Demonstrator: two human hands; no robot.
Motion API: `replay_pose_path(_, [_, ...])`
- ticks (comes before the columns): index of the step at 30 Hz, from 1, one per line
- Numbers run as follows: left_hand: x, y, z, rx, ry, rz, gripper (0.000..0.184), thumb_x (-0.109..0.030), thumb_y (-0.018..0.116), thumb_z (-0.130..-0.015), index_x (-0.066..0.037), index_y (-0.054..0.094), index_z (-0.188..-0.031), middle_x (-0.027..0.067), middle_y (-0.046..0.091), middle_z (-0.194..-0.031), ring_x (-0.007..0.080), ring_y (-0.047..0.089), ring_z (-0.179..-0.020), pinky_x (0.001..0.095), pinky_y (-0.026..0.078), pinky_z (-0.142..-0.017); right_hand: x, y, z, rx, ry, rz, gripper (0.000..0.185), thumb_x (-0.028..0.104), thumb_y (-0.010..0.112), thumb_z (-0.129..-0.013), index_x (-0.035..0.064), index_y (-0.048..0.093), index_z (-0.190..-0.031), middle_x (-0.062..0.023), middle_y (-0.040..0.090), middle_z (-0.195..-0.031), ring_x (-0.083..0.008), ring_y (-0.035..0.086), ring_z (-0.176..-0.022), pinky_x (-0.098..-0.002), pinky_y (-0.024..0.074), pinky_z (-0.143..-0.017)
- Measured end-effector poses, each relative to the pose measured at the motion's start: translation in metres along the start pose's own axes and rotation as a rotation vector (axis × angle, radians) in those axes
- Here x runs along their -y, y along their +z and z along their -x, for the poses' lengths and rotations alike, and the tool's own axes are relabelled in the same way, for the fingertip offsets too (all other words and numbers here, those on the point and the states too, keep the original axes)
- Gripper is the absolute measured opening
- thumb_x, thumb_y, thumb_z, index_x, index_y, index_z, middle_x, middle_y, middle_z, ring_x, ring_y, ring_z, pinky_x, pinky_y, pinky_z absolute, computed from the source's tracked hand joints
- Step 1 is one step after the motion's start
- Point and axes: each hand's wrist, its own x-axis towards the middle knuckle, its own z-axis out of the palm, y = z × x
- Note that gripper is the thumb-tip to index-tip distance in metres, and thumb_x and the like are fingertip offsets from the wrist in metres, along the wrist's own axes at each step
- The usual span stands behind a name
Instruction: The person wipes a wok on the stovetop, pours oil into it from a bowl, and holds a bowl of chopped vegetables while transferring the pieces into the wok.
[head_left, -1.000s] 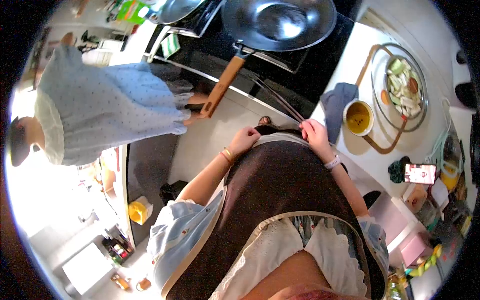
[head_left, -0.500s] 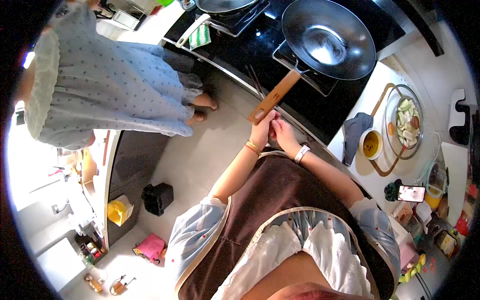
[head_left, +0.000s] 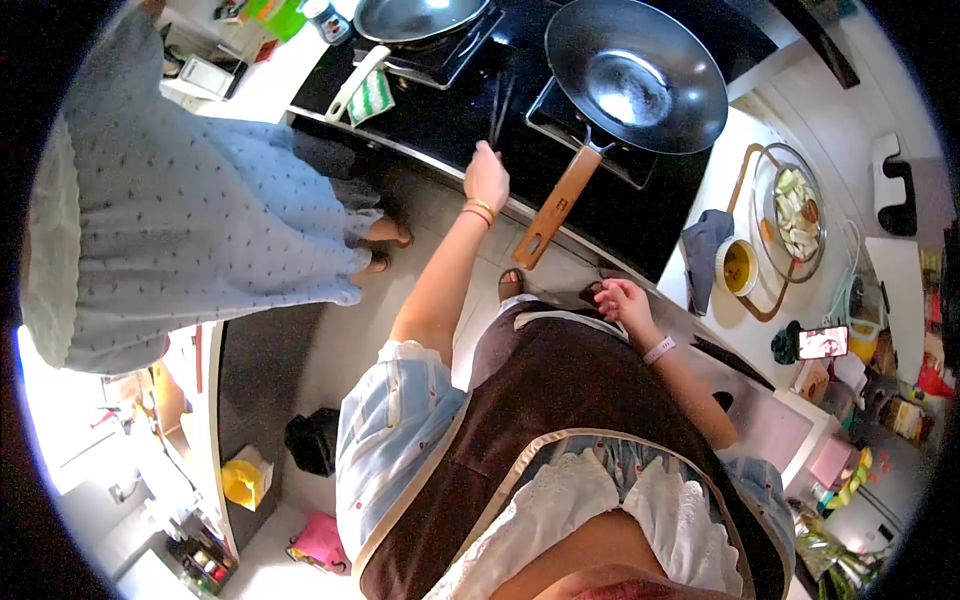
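Observation:
My left hand (head_left: 487,180) is closed around the lower end of a pair of dark chopsticks (head_left: 501,108) at the front edge of the black stove. The chopsticks point away from me over the glass top. My right hand (head_left: 622,303) hangs in front of my apron, fingers loosely curled and partly spread, holding nothing. Between the two hands extends the wooden handle (head_left: 557,208) of a large dark wok (head_left: 635,85), which rests on the right burner. Neither hand touches that handle. The wok's inside shows bare, shiny metal.
A pan (head_left: 415,18) with a pale handle and a green-striped cloth (head_left: 372,98) are at the left burner. On the right counter stand a glass bowl of cut vegetables (head_left: 797,215), a small bowl of yellow liquid (head_left: 740,268) and a phone (head_left: 823,343). Another person's skirt (head_left: 210,210) fills the left.
My hands were together near the wok handle's end and have moved apart. The left reached forward and took hold of the chopsticks; the right drew back to the right.

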Motion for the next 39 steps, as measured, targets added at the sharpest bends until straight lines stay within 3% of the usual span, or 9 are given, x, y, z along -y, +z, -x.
replay_pose_path(7, [0.024,0.032,-0.028,-0.298,0.228,-0.687,0.013,-0.012,0.041,-0.087,-0.005,0.048,-0.095,0.0069,0.055,-0.074,0.0223,0.061,-0.055,0.0324,0.051,-0.042,-0.014,-0.02,0.024,-0.146,0.019,-0.078,0.026,0.025,0.048,-0.091,0.0034,0.051,-0.105,-0.0087,0.061,-0.08,-0.0126,0.056,-0.056,-0.0253,0.0457,-0.049])
replay_pose_path(12, [0.019,0.019,-0.028,-0.191,0.219,-0.754,0.012,-0.023,0.049,-0.087,-0.011,0.049,-0.086,0.0068,0.055,-0.081,0.023,0.062,-0.067,0.035,0.053,-0.046,-0.005,-0.036,0.042,-0.174,-0.002,-0.183,0.025,0.024,0.051,-0.09,0.0019,0.052,-0.102,-0.0088,0.059,-0.076,-0.0122,0.053,-0.053,-0.0249,0.0443,-0.046])
replay_pose_path(19, [0.018,-0.025,0.015,-0.226,0.196,-0.273,0.028,-0.027,0.049,-0.088,-0.001,0.051,-0.097,0.017,0.056,-0.097,0.0394,0.055,-0.085,0.0467,0.043,-0.07,-0.017,-0.087,0.06,-0.471,-0.188,-0.039,0.026,0.02,0.053,-0.088,-0.0024,0.052,-0.101,-0.0085,0.061,-0.076,-0.0104,0.055,-0.054,-0.0251,0.0459,-0.047])
replay_pose_path(20, [0.01,-0.033,0.035,-0.165,0.033,-0.242,0.026,-0.026,0.048,-0.089,-0.001,0.052,-0.098,0.0167,0.057,-0.099,0.0381,0.055,-0.085,0.0437,0.044,-0.071,-0.021,-0.096,0.058,-0.624,-0.204,-0.064,0.028,0.021,0.056,-0.086,-0.0028,0.052,-0.099,-0.009,0.061,-0.075,-0.0121,0.056,-0.056,-0.0263,0.0463,-0.047])
replay_pose_path(23, [0.033,-0.003,0.11,-0.248,0.487,0.195,0.018,-0.015,0.055,-0.083,-0.001,0.055,-0.094,0.0142,0.059,-0.083,0.0267,0.058,-0.075,0.0338,0.046,-0.067,-0.023,-0.108,0.05,-0.897,-0.191,-0.076,0.031,0.023,0.062,-0.081,-0.0031,0.053,-0.096,-0.0107,0.062,-0.074,-0.0164,0.059,-0.06,-0.0292,0.0475,-0.051])
replay_pose_path(24, [0.048,0.017,0.131,0.025,0.208,-0.03,0.016,-0.012,0.056,-0.083,0.0,0.056,-0.093,0.014,0.06,-0.081,0.026,0.058,-0.074,0.0325,0.046,-0.07,-0.024,-0.111,0.047,-1.016,-0.155,-0.04,0.033,0.024,0.065,-0.078,-0.003,0.054,-0.094,-0.0119,0.063,-0.073,-0.0191,0.061,-0.063,-0.031,0.0483,-0.053])
replay_pose_path(28, [-0.116,0.045,0.166,0.459,0.524,0.19,0.015,-0.009,0.055,-0.085,0.0,0.056,-0.097,0.0154,0.059,-0.091,0.0285,0.058,-0.083,0.0314,0.046,-0.075,-0.058,-0.132,0.015,-1.141,-0.387,0.237,0.043,0.023,0.069,-0.076,-0.0069,0.05,-0.101,-0.005,0.055,-0.063,-0.0132,0.055,-0.051,-0.0262,0.0443,-0.044])
replay_pose_path(32, [-0.21,0.115,0.139,0.453,0.657,0.353,0.019,-0.009,0.057,-0.082,0.001,0.054,-0.098,0.0158,0.057,-0.087,0.028,0.057,-0.079,0.0341,0.046,-0.071,-0.033,-0.152,0.03,-0.965,-0.181,-0.304,0.028,0.017,0.066,-0.077,-0.0034,0.055,-0.092,-0.0094,0.062,-0.069,-0.0167,0.061,-0.061,-0.0297,0.0467,-0.055])
replay_pose_path(39, [-0.272,0.191,0.106,0.641,0.308,0.216,0.029,-0.01,0.062,-0.076,0.006,0.058,-0.1,0.0149,0.063,-0.084,0.0201,0.06,-0.071,0.0292,0.048,-0.066,-0.02,-0.187,0.033,-1.006,-0.281,-0.508,0.015,0.009,0.059,-0.083,-0.0016,0.055,-0.093,-0.0069,0.06,-0.071,-0.0115,0.057,-0.052,-0.0229,0.0456,-0.042])
